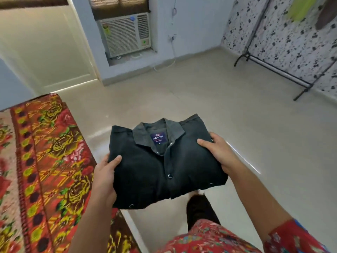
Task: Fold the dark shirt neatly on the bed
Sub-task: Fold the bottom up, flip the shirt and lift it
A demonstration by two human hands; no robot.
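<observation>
The dark shirt (156, 165) is folded into a compact rectangle, collar and blue label facing up, buttons down the front. It is held in the air over the floor, just right of the bed's edge. My left hand (104, 177) grips its left side, thumb on top and fingers underneath. My right hand (219, 152) grips the right side the same way. The bed (45, 161) with its red and yellow flowered cover lies at the left.
Pale tiled floor (218, 99) spreads ahead and to the right. A window air conditioner (125, 34) sits in the far wall, a door (47, 48) at the left. A black clothes rack (273, 68) stands against the spotted curtain at the right. My dark-trousered leg (200, 210) is below the shirt.
</observation>
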